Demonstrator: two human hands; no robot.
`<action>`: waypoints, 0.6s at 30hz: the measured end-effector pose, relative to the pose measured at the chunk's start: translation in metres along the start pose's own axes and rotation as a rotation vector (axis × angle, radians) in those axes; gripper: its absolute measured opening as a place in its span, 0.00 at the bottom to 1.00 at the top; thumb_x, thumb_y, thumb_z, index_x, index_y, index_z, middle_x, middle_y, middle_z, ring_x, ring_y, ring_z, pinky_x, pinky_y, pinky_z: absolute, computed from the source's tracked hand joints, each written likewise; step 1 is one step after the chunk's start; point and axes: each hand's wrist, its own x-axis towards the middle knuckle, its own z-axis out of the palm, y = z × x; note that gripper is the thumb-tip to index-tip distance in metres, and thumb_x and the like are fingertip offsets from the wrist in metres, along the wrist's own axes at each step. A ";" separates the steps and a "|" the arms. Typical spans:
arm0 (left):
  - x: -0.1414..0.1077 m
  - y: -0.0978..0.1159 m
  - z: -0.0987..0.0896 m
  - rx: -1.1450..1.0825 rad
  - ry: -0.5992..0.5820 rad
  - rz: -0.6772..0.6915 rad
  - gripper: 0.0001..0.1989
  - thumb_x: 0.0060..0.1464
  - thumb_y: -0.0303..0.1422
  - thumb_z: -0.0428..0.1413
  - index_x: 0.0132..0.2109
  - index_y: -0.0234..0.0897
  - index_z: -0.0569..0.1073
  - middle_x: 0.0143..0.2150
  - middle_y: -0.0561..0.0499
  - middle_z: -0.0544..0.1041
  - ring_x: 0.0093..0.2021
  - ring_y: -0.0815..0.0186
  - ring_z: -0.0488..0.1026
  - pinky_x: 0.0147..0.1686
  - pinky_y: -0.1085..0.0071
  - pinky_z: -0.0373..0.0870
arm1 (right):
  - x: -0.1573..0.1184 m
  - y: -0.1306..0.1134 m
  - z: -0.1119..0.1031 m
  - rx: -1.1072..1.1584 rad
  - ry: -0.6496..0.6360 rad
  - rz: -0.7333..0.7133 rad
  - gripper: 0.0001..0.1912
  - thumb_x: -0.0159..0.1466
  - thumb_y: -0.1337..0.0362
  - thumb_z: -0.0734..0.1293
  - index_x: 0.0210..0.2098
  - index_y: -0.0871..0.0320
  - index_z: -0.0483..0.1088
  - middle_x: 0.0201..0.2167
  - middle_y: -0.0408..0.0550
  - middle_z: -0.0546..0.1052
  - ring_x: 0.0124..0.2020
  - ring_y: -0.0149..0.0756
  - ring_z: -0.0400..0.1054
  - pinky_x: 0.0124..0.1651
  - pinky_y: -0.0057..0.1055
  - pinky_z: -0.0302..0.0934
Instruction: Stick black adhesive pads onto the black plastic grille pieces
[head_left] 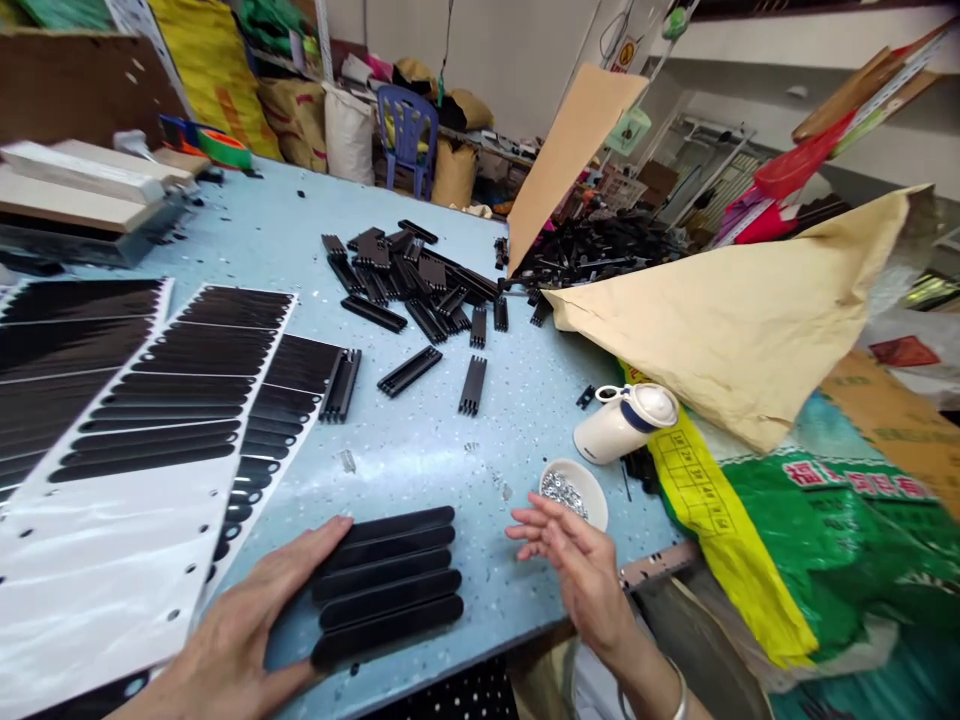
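Observation:
Several black rounded strips (390, 580) lie side by side near the table's front edge. My left hand (262, 620) spans their left ends, thumb at the lower corner and fingers at the upper one. My right hand (570, 555) is apart from the strips, fingers extended, just in front of a white bowl (596, 494) of small silvery metal pieces (562, 490). Sheets of black stickers (184, 375) on white backing lie at the left. Black ribbed pieces (412, 275) form a loose pile farther back, with a few single ones (472, 385) nearer.
A white lidded cup (615, 430) stands behind the bowl on the blue table (420, 450). Brown paper (720, 310) and green and yellow sacks (795, 530) border the right side. An upright cardboard sheet (570, 160) and stacked boards (82, 190) are farther back.

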 end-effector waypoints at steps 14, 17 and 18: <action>-0.002 0.148 0.017 -0.075 0.388 0.424 0.15 0.57 0.31 0.58 0.52 0.37 0.71 0.44 0.47 0.80 0.41 0.61 0.78 0.46 0.65 0.74 | -0.065 -0.021 0.020 0.796 0.348 0.157 0.10 0.61 0.62 0.69 0.38 0.62 0.77 0.27 0.48 0.77 0.26 0.31 0.67 0.29 0.28 0.61; 0.012 0.178 0.050 -0.198 0.132 0.446 0.04 0.60 0.33 0.55 0.38 0.37 0.71 0.29 0.50 0.76 0.28 0.63 0.74 0.29 0.67 0.73 | -0.083 -0.022 0.024 0.809 0.320 0.148 0.11 0.62 0.61 0.69 0.38 0.62 0.77 0.28 0.49 0.78 0.26 0.31 0.68 0.29 0.28 0.62; 0.016 0.185 0.060 -0.192 0.064 0.451 0.05 0.61 0.33 0.53 0.38 0.37 0.71 0.29 0.50 0.76 0.28 0.62 0.73 0.28 0.66 0.72 | -0.089 -0.021 0.025 0.804 0.317 0.145 0.11 0.62 0.61 0.69 0.38 0.62 0.77 0.28 0.49 0.78 0.27 0.32 0.68 0.30 0.28 0.63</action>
